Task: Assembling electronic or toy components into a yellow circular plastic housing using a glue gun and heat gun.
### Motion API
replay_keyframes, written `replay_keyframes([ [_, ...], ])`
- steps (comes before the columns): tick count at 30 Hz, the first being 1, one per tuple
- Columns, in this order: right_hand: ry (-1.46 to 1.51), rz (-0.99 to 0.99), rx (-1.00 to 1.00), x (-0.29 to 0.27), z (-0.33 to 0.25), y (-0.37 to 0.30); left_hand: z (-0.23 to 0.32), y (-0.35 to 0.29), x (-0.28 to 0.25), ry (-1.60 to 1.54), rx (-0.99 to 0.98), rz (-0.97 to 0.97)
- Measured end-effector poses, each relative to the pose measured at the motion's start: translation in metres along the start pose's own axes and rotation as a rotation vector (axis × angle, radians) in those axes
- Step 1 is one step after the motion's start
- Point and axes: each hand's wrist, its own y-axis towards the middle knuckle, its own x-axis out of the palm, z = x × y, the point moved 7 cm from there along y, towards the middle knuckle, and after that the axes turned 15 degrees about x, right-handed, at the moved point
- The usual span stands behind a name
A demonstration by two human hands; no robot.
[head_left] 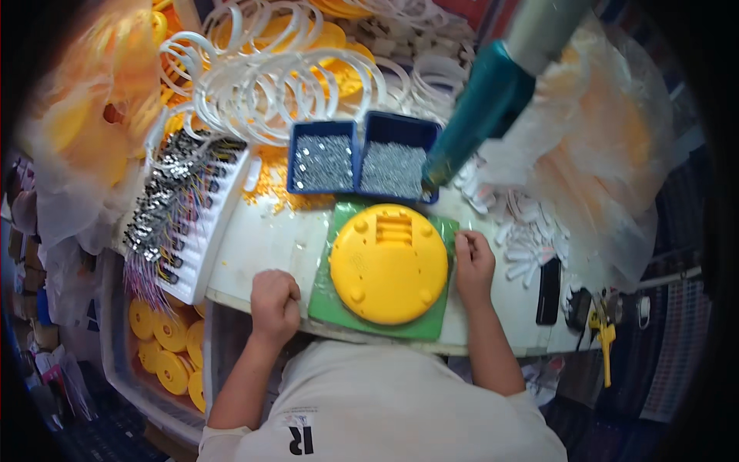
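Note:
A round yellow plastic base (389, 285), with a slotted recess near its far edge and small round feet, lies on a green mat (323, 304) in front of me. My left hand (275, 304) is closed in a fist at the table's front edge, left of the mat and apart from the base. What it holds, if anything, is hidden. Beside the mat's right edge rests my right hand (473, 266), fingers curled in; I cannot see inside them. A teal powered screwdriver (485, 104) hangs above right, its tip beside the blue bins.
Two blue bins (291, 165) of small screws stand beyond the mat. White rings (265, 92) pile up behind. Wired parts (165, 208) fill a white tray at left. White pieces (531, 231), a black phone (548, 291) and a yellow tool (606, 343) lie right.

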Motion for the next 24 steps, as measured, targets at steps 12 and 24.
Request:
replay_keyframes([
  [12,0.020,0.003,-0.018,-0.002,0.001,0.003,-0.007,-0.008,-0.003,-0.112,-0.035,0.054],
  [24,0.017,0.037,0.149,-0.011,-0.009,0.000,-0.009,-0.005,-0.009,-0.317,-0.016,-0.006],
])
